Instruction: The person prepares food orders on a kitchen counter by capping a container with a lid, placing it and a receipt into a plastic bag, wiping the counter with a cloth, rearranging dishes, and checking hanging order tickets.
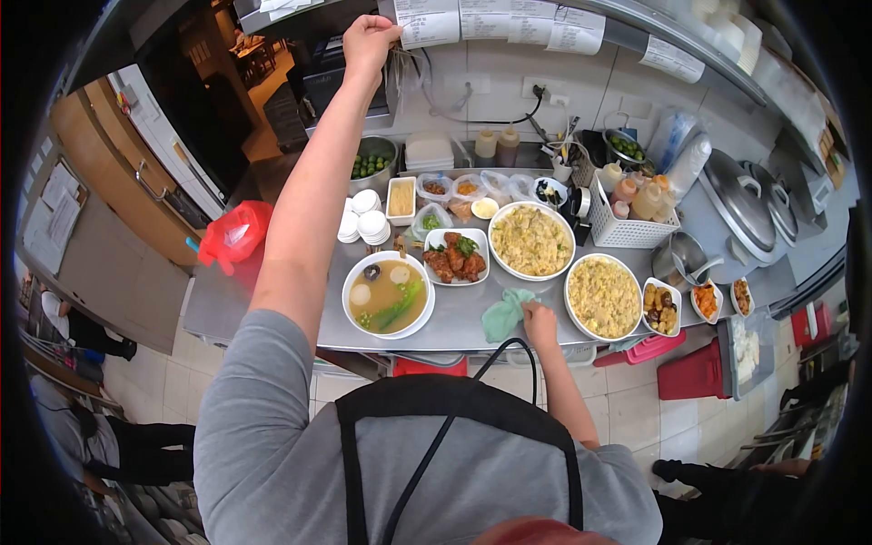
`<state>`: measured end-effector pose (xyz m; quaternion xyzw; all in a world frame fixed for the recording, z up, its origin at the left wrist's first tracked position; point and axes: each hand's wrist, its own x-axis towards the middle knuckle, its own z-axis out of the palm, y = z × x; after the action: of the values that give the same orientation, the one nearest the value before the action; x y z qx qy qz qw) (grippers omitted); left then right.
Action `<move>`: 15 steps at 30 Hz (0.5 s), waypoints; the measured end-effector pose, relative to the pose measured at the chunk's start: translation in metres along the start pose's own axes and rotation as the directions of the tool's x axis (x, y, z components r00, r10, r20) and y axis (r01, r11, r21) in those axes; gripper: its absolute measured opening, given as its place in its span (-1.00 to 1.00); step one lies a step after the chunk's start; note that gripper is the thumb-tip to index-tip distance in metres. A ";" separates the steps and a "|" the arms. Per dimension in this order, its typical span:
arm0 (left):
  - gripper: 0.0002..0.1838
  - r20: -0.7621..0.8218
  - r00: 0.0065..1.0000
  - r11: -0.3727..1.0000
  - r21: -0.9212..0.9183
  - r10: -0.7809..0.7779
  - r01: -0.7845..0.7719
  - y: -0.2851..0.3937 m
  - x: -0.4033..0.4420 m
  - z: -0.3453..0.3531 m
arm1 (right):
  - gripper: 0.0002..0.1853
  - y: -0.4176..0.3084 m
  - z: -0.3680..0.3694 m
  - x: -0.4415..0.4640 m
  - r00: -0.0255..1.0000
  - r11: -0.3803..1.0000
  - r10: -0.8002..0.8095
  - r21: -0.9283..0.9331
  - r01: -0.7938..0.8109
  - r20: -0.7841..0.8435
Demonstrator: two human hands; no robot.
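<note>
1 green cloth [506, 315] | on counter [459, 315] | against left side of right hand [540, 324]

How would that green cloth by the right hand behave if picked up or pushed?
The green cloth would probably hang floppy, since it lies in soft, crumpled folds. It looks thin, so it should be light unless wet, which I can't tell. Pushed, its loose edges would likely bunch up.

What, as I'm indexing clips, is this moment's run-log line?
left hand: raised, at white printed paper slip; right hand: at crumpled pale green cloth; grey metal counter: round white bowl of soup
</note>
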<state>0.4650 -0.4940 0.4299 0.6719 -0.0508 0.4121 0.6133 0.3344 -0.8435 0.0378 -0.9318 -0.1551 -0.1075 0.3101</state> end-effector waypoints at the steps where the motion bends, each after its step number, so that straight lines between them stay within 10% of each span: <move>1: -0.85 0.012 1.000 1.000 0.001 0.003 -0.003 0.000 -0.001 -0.001 | -0.87 0.000 0.000 0.001 1.000 1.000 -0.017 0.003 0.017 -0.008; 10: -0.74 0.169 0.982 0.918 0.371 0.082 -0.140 -0.083 -0.082 -0.067 | -0.83 0.000 0.000 0.006 1.000 0.999 0.019 -0.039 -0.019 -0.009; 15: -0.60 0.118 0.985 0.486 0.873 -0.123 -0.043 -0.130 -0.136 -0.193 | -0.85 -0.006 -0.001 0.005 1.000 1.000 -0.006 0.006 0.006 -0.026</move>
<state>0.3559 -0.3545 0.2266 0.9222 0.1304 0.3097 0.1913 0.3369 -0.8389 0.0435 -0.9289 -0.1543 -0.1201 0.3146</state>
